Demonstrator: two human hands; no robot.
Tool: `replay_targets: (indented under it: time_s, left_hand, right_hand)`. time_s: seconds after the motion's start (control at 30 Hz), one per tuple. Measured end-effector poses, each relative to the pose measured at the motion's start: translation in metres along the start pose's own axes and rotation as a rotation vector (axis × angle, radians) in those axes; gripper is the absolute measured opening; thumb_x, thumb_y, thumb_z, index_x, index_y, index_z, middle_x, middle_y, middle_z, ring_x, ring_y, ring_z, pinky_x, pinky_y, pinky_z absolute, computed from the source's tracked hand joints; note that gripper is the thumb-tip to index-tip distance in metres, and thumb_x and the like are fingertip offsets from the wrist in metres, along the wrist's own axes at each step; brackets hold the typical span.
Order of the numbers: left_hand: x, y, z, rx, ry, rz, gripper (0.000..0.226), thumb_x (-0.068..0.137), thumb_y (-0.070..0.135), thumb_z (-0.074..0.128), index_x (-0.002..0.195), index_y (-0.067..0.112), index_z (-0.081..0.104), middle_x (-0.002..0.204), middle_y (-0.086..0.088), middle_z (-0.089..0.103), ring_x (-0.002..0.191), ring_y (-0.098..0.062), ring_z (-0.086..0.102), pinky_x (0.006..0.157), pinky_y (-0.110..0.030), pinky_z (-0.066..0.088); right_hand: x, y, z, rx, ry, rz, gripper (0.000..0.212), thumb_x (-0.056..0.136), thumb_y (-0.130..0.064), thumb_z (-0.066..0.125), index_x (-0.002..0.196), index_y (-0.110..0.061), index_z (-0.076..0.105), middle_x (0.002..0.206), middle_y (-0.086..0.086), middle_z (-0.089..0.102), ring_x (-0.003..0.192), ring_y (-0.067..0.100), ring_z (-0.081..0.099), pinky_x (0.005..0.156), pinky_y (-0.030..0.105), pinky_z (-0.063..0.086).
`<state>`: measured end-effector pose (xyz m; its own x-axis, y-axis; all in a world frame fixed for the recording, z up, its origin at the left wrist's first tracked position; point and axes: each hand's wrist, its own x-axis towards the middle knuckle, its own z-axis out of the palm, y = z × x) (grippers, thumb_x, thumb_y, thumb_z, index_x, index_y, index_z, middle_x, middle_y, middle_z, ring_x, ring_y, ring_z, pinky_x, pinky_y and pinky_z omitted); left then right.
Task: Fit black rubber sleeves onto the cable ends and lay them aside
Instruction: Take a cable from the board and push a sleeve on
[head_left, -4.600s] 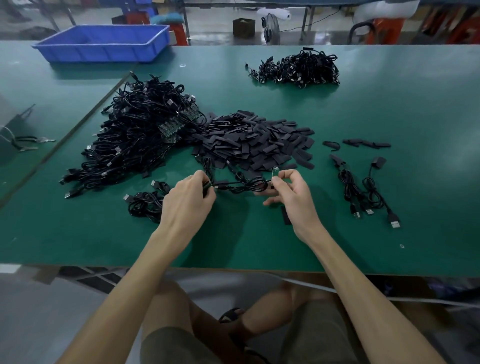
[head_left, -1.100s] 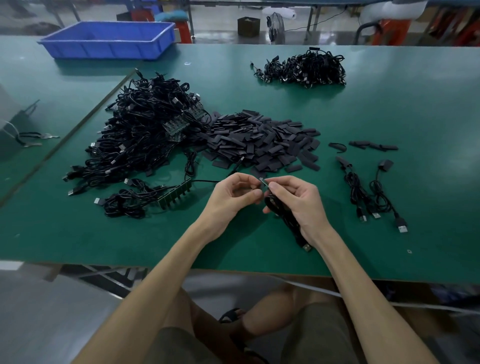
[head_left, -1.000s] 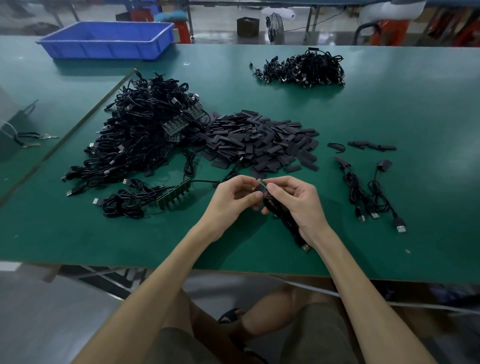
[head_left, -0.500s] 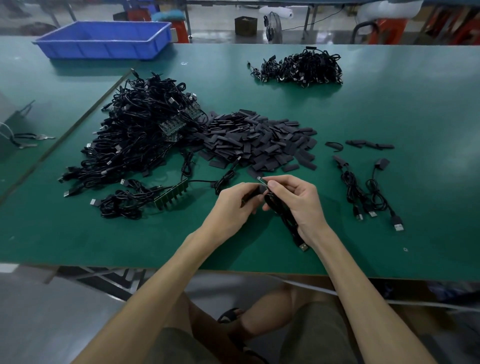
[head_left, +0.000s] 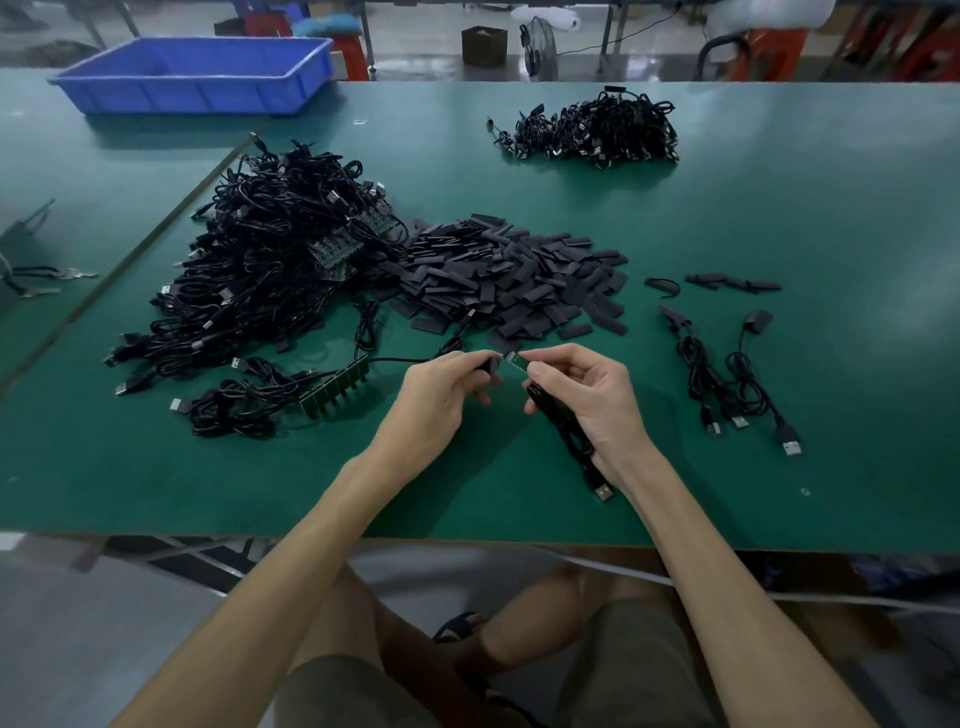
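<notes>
Above the green table's (head_left: 779, 218) near middle, my left hand (head_left: 441, 397) pinches a black rubber sleeve (head_left: 490, 364). My right hand (head_left: 582, 395) pinches the small green board end (head_left: 515, 360) of a coiled black cable (head_left: 566, 431), whose USB plug (head_left: 602, 491) hangs below my wrist. The sleeve's mouth sits right at the board's tip. Behind my hands lies a heap of loose black sleeves (head_left: 509, 275).
A big tangle of black cables (head_left: 260, 265) lies at the left, with a strip of joined green boards (head_left: 337, 387) in front of it. Sleeved cables (head_left: 727, 374) lie at the right. A second cable pile (head_left: 597, 130) and a blue bin (head_left: 197, 73) stand at the back.
My hands came together from picking up the cable; the left now holds a sleeve, and the sleeve and board end have drawn slightly apart and level with each other.
</notes>
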<state>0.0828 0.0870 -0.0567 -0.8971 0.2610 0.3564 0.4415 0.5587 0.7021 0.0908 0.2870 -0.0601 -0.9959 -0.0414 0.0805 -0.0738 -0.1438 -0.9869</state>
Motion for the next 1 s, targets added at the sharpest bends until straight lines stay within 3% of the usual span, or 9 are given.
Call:
replay_targets:
  time_s: [0.17,0.3,0.53,0.8,1.0]
  left_hand:
    - [-0.004,-0.005,-0.007,0.076,-0.014,0.053,0.023,0.101,-0.004,0.051,0.112,0.002,0.071,0.09,0.005,0.067,0.075,-0.004,0.066,0.077,-0.009,0.044]
    - [-0.006,-0.003,-0.006,0.107,-0.008,0.064,0.027,0.101,-0.005,0.05,0.119,0.001,0.069,0.097,0.003,0.068,0.074,-0.009,0.066,0.081,-0.028,0.054]
    - [-0.011,0.002,-0.008,0.194,-0.038,0.07,0.046,0.091,-0.02,0.045,0.126,0.001,0.066,0.106,-0.005,0.068,0.081,-0.02,0.067,0.084,-0.044,0.056]
    - [-0.013,0.006,-0.009,0.259,-0.045,0.081,0.048,0.089,-0.018,0.046,0.128,0.004,0.063,0.107,-0.004,0.066,0.084,-0.018,0.065,0.082,-0.043,0.056]
    - [-0.014,0.01,-0.01,0.318,-0.039,0.121,0.046,0.089,-0.018,0.051,0.125,0.006,0.066,0.107,-0.004,0.065,0.085,-0.01,0.055,0.076,-0.034,0.054]
  right_hand:
    - [-0.001,0.0,0.002,-0.069,-0.032,-0.007,0.01,0.093,-0.006,0.075,0.098,-0.012,0.08,0.079,0.006,0.075,0.065,0.018,0.068,0.067,0.023,0.056]
    - [-0.003,0.0,0.005,-0.099,-0.05,-0.018,0.011,0.093,-0.004,0.073,0.098,-0.012,0.08,0.077,0.004,0.074,0.066,0.014,0.067,0.065,0.02,0.054]
    - [-0.005,-0.002,0.004,-0.093,-0.034,-0.021,0.014,0.094,-0.007,0.073,0.095,-0.018,0.082,0.077,0.004,0.073,0.066,0.015,0.066,0.064,0.02,0.055]
    - [-0.007,-0.003,0.007,-0.164,-0.067,-0.014,0.01,0.093,-0.005,0.074,0.096,-0.012,0.08,0.076,0.0,0.075,0.068,0.01,0.067,0.065,0.02,0.055]
    - [-0.006,-0.002,0.006,-0.193,-0.064,-0.012,0.013,0.094,-0.007,0.073,0.095,-0.017,0.081,0.076,-0.002,0.074,0.069,0.009,0.066,0.068,0.025,0.057]
